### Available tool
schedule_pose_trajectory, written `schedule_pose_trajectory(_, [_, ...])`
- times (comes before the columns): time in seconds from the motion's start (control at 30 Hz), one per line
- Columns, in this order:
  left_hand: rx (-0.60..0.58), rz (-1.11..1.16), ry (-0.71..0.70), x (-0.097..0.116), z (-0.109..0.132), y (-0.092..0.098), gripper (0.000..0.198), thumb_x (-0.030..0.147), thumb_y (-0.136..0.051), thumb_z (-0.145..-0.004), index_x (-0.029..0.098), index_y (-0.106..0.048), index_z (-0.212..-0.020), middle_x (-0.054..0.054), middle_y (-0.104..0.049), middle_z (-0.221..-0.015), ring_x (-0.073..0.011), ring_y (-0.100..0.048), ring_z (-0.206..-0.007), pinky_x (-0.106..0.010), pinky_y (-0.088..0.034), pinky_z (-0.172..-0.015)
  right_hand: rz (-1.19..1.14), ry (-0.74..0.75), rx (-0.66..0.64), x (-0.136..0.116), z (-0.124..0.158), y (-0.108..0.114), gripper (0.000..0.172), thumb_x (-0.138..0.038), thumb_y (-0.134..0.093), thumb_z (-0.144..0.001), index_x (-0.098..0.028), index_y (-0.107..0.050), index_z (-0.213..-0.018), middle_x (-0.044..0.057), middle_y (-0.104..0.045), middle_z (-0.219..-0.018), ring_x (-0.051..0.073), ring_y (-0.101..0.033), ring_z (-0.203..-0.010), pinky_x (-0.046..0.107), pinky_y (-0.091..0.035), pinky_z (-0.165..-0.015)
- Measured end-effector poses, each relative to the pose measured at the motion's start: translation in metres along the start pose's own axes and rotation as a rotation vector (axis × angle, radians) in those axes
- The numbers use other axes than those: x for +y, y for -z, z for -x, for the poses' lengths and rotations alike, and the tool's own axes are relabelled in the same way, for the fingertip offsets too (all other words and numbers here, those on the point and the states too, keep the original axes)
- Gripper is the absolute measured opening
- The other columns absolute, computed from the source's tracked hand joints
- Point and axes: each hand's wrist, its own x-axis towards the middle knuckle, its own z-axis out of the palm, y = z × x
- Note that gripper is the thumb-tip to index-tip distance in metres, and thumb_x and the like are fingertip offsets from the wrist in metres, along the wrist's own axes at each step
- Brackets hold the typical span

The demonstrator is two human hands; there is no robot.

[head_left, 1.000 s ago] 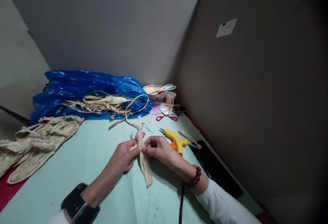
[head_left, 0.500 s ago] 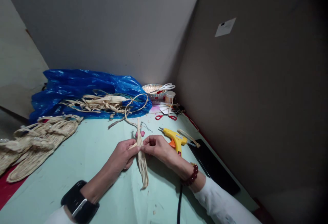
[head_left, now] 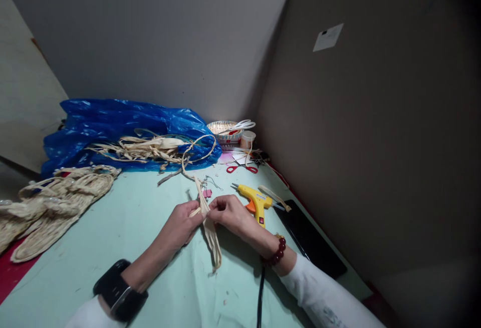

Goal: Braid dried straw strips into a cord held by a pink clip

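A pale strip of dried plant fibre (head_left: pixel 212 240) is pinched between my two hands at the middle of the table. My left hand (head_left: pixel 187 220) grips it from the left, fingers curled. On the other side my right hand (head_left: pixel 230 214) holds it between thumb and forefinger. The strip's wide lower end hangs toward me, and its narrow upper end points away toward a thin cord that loops to the pile of fibre strips (head_left: pixel 154 147). Just beyond my hands lies a small pink piece (head_left: pixel 207 194). A yellow glue gun (head_left: pixel 256 201) rests right of my right hand.
A blue plastic bag (head_left: pixel 124 117) lies under the fibre pile. Woven sandals (head_left: pixel 63 208) sit at the left. Red-handled scissors (head_left: pixel 242 169), a basket (head_left: pixel 225 127) and a small cup (head_left: pixel 247 140) stand at the back. A black flat object (head_left: pixel 311 243) borders the right wall.
The strip has tilted, its upper end swinging left and its lower end right. Both hands keep their pinch on it in nearly the same place.
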Motion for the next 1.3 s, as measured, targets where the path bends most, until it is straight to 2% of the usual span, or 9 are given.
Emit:
schedule_pose_trajectory(0.4, [0.016, 0.056, 0.018, -0.006, -0.003, 0.001, 0.025, 0.035, -0.07, -0.065, 0.015, -0.06, -0.074, 0.01, -0.04, -0.04, -0.0035, -0.022, -0.032, -0.019, -0.011, -0.034, -0.439, -0.08, -0.188, -0.005, 0.003, 0.0, 0.009, -0.022, -0.063, -0.067, -0.014, -0.06, -0.066, -0.003, -0.052, -0.06, 0.009, -0.044, -0.056, 0.021, -0.035, -0.058])
schedule_pose_trajectory(0.6, [0.02, 0.098, 0.07, -0.007, -0.004, 0.002, 0.026, 0.038, -0.067, -0.064, 0.019, -0.05, -0.065, 0.012, -0.034, -0.039, -0.0023, -0.019, -0.03, -0.018, -0.011, -0.032, -0.742, 0.119, -0.213, -0.034, 0.016, 0.034, 0.019, -0.031, -0.067, -0.069, -0.016, -0.058, -0.076, 0.003, -0.057, -0.079, 0.015, -0.054, -0.077, 0.027, -0.043, -0.075])
schedule_pose_trajectory(0.7, [0.0, 0.029, 0.063, -0.006, -0.004, 0.003, 0.026, 0.04, -0.065, -0.065, 0.019, -0.05, -0.064, 0.013, -0.03, -0.036, -0.0025, -0.018, -0.028, -0.018, -0.009, -0.032, -0.745, 0.198, -0.092, -0.045, 0.026, 0.059, 0.022, -0.037, -0.065, -0.071, -0.019, -0.051, -0.075, 0.002, -0.05, -0.073, 0.014, -0.05, -0.067, 0.027, -0.045, -0.064])
schedule_pose_trajectory(0.77, [-0.013, 0.011, 0.06, -0.005, -0.004, 0.003, 0.025, 0.039, -0.065, -0.065, 0.019, -0.05, -0.064, 0.013, -0.031, -0.036, -0.0024, -0.019, -0.029, -0.018, -0.008, -0.032, -0.681, 0.229, 0.037, -0.05, 0.033, 0.078, 0.022, -0.039, -0.061, -0.074, -0.022, -0.048, -0.075, -0.004, -0.034, -0.061, 0.01, -0.033, -0.05, 0.021, -0.034, -0.046])
schedule_pose_trajectory(0.87, [-0.031, 0.028, 0.065, -0.005, -0.004, 0.005, 0.024, 0.036, -0.066, -0.062, 0.019, -0.049, -0.064, 0.013, -0.031, -0.036, -0.0019, -0.018, -0.029, -0.018, -0.006, -0.032, -0.549, 0.349, 0.342, -0.047, 0.042, 0.109, 0.017, -0.04, -0.056, -0.08, -0.024, -0.049, -0.081, -0.006, -0.021, -0.06, 0.01, -0.018, -0.046, 0.02, -0.015, -0.039])
schedule_pose_trajectory(0.97, [-0.07, 0.06, 0.082, -0.005, -0.004, 0.007, 0.023, 0.034, -0.067, -0.063, 0.019, -0.05, -0.066, 0.015, -0.028, -0.038, -0.0011, -0.015, -0.029, -0.018, -0.006, -0.031, -0.262, 0.283, 0.562, -0.029, 0.039, 0.135, 0.018, -0.04, -0.052, -0.084, -0.022, -0.053, -0.08, -0.006, -0.027, -0.056, 0.01, -0.021, -0.044, 0.022, -0.016, -0.041])
schedule_pose_trajectory(1.03, [-0.099, 0.094, 0.08, -0.004, -0.003, 0.009, 0.021, 0.033, -0.066, -0.066, 0.018, -0.052, -0.071, 0.014, -0.03, -0.043, -0.0005, -0.014, -0.032, -0.017, -0.007, -0.032, 0.119, 0.143, 0.653, -0.013, 0.031, 0.142, 0.02, -0.036, -0.051, -0.085, -0.019, -0.057, -0.077, -0.001, -0.043, -0.057, 0.012, -0.036, -0.048, 0.024, -0.026, -0.046])
schedule_pose_trajectory(1.17, [-0.123, 0.12, 0.098, -0.001, -0.002, 0.01, 0.022, 0.032, -0.066, -0.068, 0.016, -0.053, -0.075, 0.014, -0.03, -0.046, -0.0004, -0.013, -0.035, -0.017, -0.008, -0.033, 0.717, 0.153, 0.711, 0.001, 0.014, 0.113, 0.019, -0.021, -0.055, -0.083, -0.013, -0.065, -0.096, 0.017, -0.063, -0.101, 0.026, -0.056, -0.093, 0.034, -0.04, -0.078])
schedule_pose_trajectory(1.3, [-0.143, 0.107, 0.078, -0.004, -0.002, 0.008, 0.021, 0.034, -0.062, -0.073, 0.016, -0.053, -0.078, 0.014, -0.029, -0.045, -0.0014, -0.013, -0.035, -0.018, -0.008, -0.033, 0.369, 0.325, 0.26, -0.009, 0.007, 0.046, 0.029, -0.033, -0.052, -0.092, -0.018, -0.063, -0.114, 0.009, -0.066, -0.103, 0.018, -0.06, -0.087, 0.028, -0.042, -0.079])
